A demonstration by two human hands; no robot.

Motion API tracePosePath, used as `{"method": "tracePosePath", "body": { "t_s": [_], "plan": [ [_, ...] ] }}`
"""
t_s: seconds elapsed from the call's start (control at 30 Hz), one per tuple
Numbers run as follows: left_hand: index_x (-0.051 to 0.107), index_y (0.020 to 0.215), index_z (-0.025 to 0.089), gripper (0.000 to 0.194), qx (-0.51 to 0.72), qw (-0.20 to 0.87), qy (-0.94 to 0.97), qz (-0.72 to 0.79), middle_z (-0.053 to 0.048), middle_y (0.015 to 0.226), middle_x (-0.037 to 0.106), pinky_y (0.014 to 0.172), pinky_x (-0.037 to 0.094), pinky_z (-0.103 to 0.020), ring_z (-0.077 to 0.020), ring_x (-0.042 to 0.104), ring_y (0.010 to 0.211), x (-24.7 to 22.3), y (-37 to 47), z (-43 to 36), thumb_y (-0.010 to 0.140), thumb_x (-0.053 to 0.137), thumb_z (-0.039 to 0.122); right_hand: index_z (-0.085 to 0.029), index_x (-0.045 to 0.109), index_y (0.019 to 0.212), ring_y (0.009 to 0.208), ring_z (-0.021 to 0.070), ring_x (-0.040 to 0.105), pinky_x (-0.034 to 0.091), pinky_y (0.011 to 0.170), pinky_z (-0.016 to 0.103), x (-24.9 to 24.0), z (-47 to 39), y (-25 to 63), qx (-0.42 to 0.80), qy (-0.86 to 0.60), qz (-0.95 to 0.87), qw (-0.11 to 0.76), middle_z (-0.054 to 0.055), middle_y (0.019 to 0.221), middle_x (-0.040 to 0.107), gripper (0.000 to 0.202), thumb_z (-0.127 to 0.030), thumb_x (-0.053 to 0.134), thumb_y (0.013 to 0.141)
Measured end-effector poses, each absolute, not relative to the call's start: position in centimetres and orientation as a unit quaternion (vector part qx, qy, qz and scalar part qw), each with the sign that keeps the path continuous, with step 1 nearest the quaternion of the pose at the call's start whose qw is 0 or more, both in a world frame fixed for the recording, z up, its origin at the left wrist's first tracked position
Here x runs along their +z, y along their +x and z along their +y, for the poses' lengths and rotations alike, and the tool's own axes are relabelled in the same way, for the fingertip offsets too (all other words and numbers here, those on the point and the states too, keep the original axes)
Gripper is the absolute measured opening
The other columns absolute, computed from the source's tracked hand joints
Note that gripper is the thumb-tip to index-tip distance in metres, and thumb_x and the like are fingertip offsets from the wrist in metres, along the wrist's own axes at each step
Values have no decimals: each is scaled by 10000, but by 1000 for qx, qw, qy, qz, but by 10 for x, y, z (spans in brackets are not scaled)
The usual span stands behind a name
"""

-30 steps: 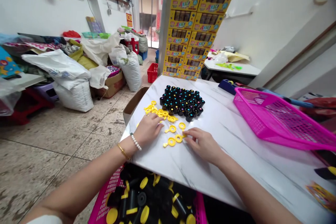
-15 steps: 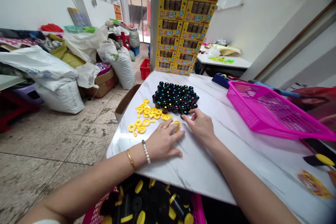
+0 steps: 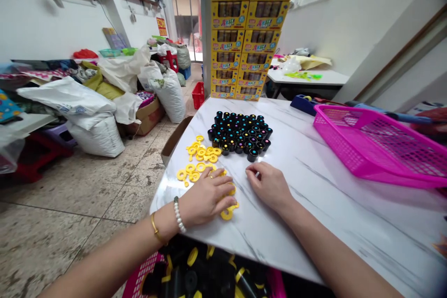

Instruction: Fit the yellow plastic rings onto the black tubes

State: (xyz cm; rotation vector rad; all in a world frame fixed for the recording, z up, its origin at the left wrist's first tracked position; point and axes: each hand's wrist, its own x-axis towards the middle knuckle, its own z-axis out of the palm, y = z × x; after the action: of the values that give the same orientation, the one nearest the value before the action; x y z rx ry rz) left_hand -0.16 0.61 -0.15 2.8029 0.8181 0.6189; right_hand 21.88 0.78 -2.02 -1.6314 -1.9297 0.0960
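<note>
My left hand lies palm down on the table, fingers stretched over several yellow plastic rings with small tabs, partly hidden beneath it. One yellow ring shows below its thumb. More yellow rings are scattered to the left and beyond. My right hand rests on the tabletop with its fingers curled and thumb close to the forefinger; nothing shows in it. Just past its fingertips stands a short black cylinder with a blue dot, at the near edge of a packed group of similar black cylinders with coloured dots.
Below the table's near edge sits a pink basket of black tubes with yellow ends. A pink mesh basket is on the right of the white marbled table. Yellow boxes are stacked at the back. White sacks stand left on the floor.
My left hand has drawn back and left, onto yellow rings now showing near the table's front. My right hand has come away from the black cylinder at the group's near edge.
</note>
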Motion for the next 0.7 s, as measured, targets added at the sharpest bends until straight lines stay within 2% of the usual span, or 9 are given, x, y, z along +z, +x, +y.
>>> {"method": "tracePosePath", "body": {
  "t_s": [0.07,0.17,0.23,0.33,0.53,0.7],
  "plan": [
    [622,1083,217,252,253,72,920,292,-67,1090,647,987,366,-412,-220,520,1123,-3,-9,14,934,437,299,-200,659,788,706,180,604,443,672,284,-21,8,218,41,-607,-734,302,41,761,652,184,-238,487,844],
    [663,988,181,207,277,28,884,376,-90,988,644,888,423,-387,-215,564,967,-6,-13,41,893,497,260,-199,656,794,697,176,604,439,658,282,-22,9,220,49,-598,-741,301,35,760,660,179,-242,491,848],
    [685,898,175,180,242,-3,869,431,-94,924,627,831,431,-391,-227,562,895,-7,-11,61,844,572,305,-198,657,803,699,174,605,439,657,282,-23,10,221,53,-600,-740,299,32,764,666,179,-246,491,850],
    [685,804,168,240,198,-28,860,469,-94,868,600,799,424,-395,-248,549,871,-7,-7,81,758,662,403,-198,659,815,702,175,607,440,654,283,-23,10,222,58,-607,-737,293,29,768,672,183,-255,490,854],
    [645,818,168,246,178,-10,865,468,-83,851,606,777,419,-363,-235,556,850,-7,-4,89,747,658,402,-205,664,799,693,170,609,435,646,279,-22,10,223,69,-601,-741,290,21,762,681,187,-259,494,854],
    [621,859,171,186,185,7,867,462,-71,830,652,796,410,-368,-235,570,850,-7,-2,87,748,636,319,-210,675,805,683,168,611,436,635,277,-21,10,223,77,-600,-743,287,19,754,686,192,-265,497,851]
  ]
}}
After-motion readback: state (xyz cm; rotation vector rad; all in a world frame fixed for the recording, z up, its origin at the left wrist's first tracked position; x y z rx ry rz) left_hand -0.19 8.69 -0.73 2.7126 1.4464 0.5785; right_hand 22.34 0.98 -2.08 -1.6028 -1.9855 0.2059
